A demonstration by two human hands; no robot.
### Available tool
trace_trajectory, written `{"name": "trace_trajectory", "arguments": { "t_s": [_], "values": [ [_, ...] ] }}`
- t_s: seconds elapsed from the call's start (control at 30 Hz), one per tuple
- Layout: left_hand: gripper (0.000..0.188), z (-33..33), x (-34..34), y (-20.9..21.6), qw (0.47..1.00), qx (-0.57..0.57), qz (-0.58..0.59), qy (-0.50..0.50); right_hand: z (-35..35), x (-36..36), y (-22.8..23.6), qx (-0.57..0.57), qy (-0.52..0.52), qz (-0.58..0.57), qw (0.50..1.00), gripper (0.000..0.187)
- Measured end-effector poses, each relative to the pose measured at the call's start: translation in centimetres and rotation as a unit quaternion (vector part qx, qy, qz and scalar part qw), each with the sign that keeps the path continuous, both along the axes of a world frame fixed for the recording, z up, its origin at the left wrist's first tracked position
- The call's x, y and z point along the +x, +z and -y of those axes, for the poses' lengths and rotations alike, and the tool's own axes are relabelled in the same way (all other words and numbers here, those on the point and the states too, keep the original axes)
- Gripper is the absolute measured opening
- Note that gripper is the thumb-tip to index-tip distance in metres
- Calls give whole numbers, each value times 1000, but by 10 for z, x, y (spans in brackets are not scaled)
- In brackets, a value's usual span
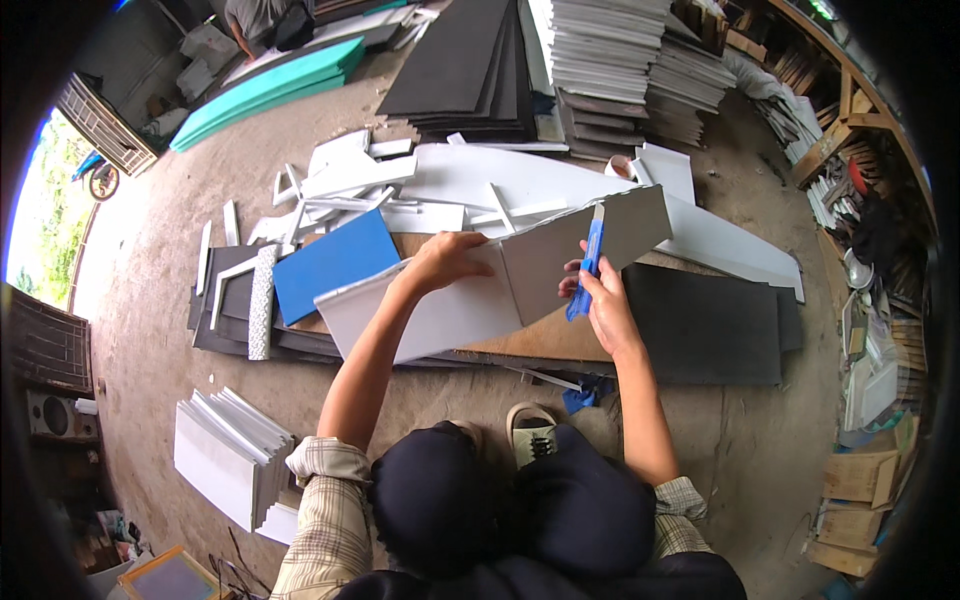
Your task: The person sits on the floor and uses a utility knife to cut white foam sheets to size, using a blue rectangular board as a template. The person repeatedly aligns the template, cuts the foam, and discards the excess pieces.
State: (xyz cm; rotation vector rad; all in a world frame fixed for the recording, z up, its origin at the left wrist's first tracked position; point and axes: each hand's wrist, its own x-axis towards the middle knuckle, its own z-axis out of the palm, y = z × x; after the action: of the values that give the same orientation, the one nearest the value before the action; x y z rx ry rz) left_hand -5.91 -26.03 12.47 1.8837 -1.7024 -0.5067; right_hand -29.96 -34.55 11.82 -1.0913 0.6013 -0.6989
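I observe the left hand (447, 258) lying on top of a long white-and-grey foam board strip (480, 295), fingers curled over its upper edge and pressing it down. The strip lies slantwise across a brown wooden board (540, 340), which rests on dark grey foam sheets (710, 325) on the concrete floor (150, 300). The right hand (600, 300) grips a blue utility knife (588, 265), fingers closed around its handle, the knife standing against the strip's grey face. A blue rectangular foam panel (335, 262) lies just beside the strip's left end. White foam offcuts (350, 180) lie scattered beyond. A stack of cut white strips (225, 450) sits at lower left.
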Motion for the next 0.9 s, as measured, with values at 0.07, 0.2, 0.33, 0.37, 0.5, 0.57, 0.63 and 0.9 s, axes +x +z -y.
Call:
{"name": "trace_trajectory", "arguments": {
  "t_s": [0.07,0.2,0.33,0.37,0.5,0.57,0.63,0.9],
  "values": [
    [34,-4,-2,12,996,-64,66,19,-2,-5,8,-25,4,2,1000,38],
    [26,-4,-1,21,982,-160,97,32,-4,-7,11,-88,13,-52,995,34],
    [22,4,0,5,971,-205,116,44,-9,0,-14,-80,12,-59,995,17],
    [21,5,1,0,969,-209,123,43,-12,3,-20,-72,18,-56,996,17],
    [20,6,5,-20,978,-162,120,52,-13,8,-36,-106,55,-100,988,23],
    [19,2,5,-39,981,-132,142,24,-17,15,-38,-130,28,-140,981,19],
    [17,-3,4,-54,969,-170,176,32,-26,25,-29,-145,-3,-198,970,18],
    [16,3,-11,-54,960,-195,193,60,-42,42,-45,-427,-27,-345,835,22]
  ]
}}
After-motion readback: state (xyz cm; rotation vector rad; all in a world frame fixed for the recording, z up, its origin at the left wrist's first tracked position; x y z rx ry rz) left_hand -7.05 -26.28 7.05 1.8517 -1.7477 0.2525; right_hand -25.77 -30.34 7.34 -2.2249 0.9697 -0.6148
